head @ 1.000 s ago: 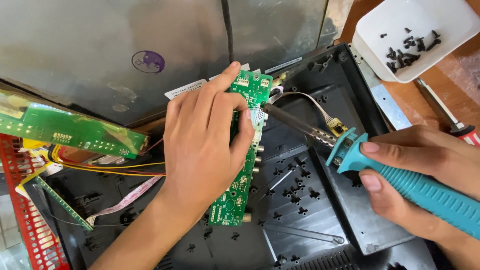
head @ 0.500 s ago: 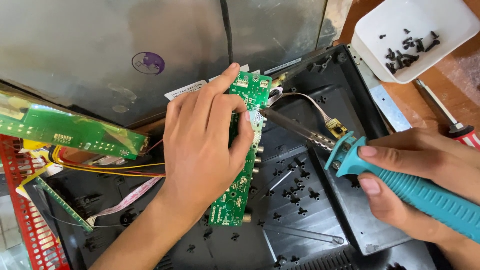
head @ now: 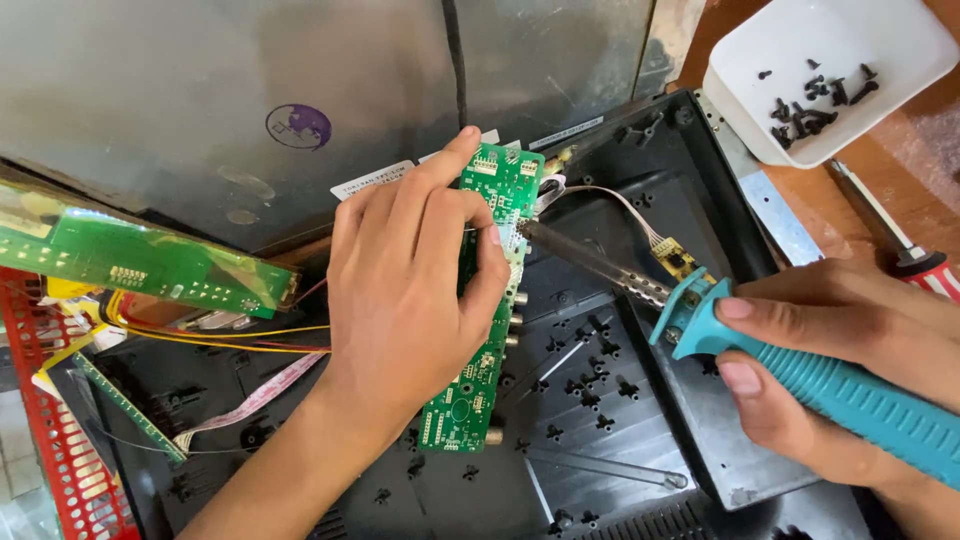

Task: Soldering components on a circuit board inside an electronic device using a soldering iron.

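My left hand [head: 415,290] presses down on a long green circuit board [head: 478,395] that lies on a black plastic back cover [head: 600,400]; its thumb and fingers grip the board's upper part. My right hand [head: 830,345] holds a soldering iron [head: 800,375] with a teal handle. The iron's metal tip touches the right edge of the board near my left thumb. Thin wires run from the board's top to a small connector board [head: 675,258].
A white tray [head: 880,95] holding several black screws stands at the top right on a wooden table. A red-handled screwdriver [head: 895,240] lies beside it. Another green board [head: 130,260] with yellow and red wires sits at the left, above a red grid [head: 60,440]. A grey metal panel [head: 250,90] fills the top.
The soldering iron and my right hand have shifted very slightly; my left hand stays on the board.
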